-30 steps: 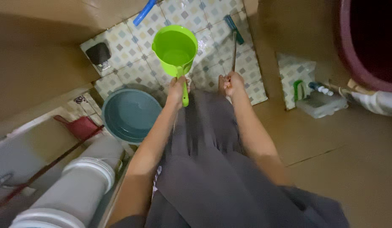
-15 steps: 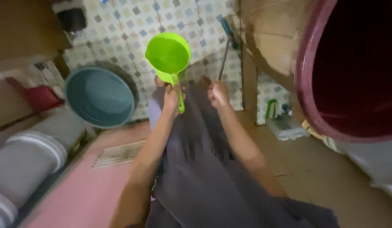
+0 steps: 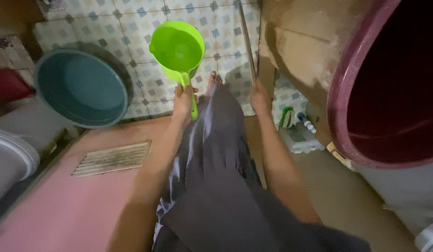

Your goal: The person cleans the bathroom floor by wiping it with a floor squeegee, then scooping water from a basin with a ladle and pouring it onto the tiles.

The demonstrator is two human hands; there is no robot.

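A wet-area floor of patterned tiles (image 3: pixel 146 51), seen from above, with a pink step (image 3: pixel 62 200) nearer. The left hand (image 3: pixel 183 100) grips the handle of a green dipper (image 3: pixel 177 46), held level over the tiles. The right hand (image 3: pixel 259 98) is closed round a thin stick (image 3: pixel 247 39). A teal basin (image 3: pixel 81 87) sits at the left edge; a maroon tub (image 3: pixel 389 84) rises right.

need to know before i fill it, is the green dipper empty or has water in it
Looks empty: the green dipper, held level by the left hand, shows only bare green inside.
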